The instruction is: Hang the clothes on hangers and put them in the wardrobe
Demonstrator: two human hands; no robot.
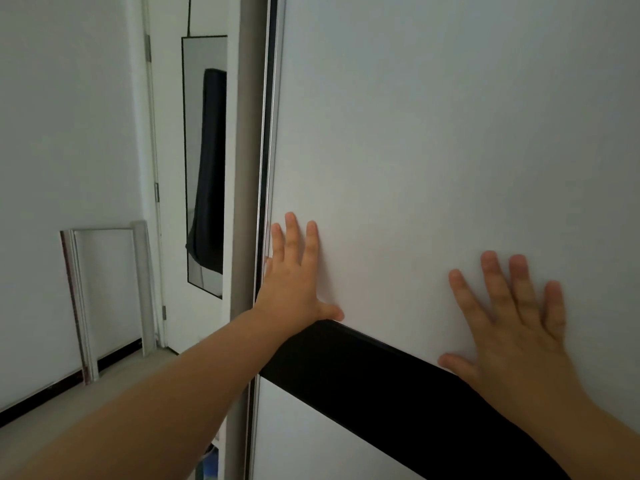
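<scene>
White-walled room, pale floor, dark skirting strip along the wall base. Nearly the whole right side of view is the wardrobe door: a smooth, flat, matte white panel, crossed by a wide black band that runs diagonally in this wide-angle view. Below the band, more white panel.

My left hand lies flat on the white panel right at the door's left edge, fingers straight and spread, thumb resting along the top of the black band; holding nothing. My right hand is also flat on the panel, further right, fingers spread, palm heel over the band; nothing in it either (slightly blurred).

Door's left edge has a thin metal trim butting a grey-beige vertical post. Can't tell whether any gap remains there.

Left of the post: a narrow black-framed mirror hanging on a white room door, showing a dark draped shape I can't identify. A chrome-looking rectangular frame leans on the wall, feet on the floor. Open floor between it and me.

No clothes or hangers in view; the wardrobe interior is hidden behind the panel. Something blue at the post's foot, mostly blocked by my forearm, unidentifiable. Both forearms cut off at the bottom edge.
</scene>
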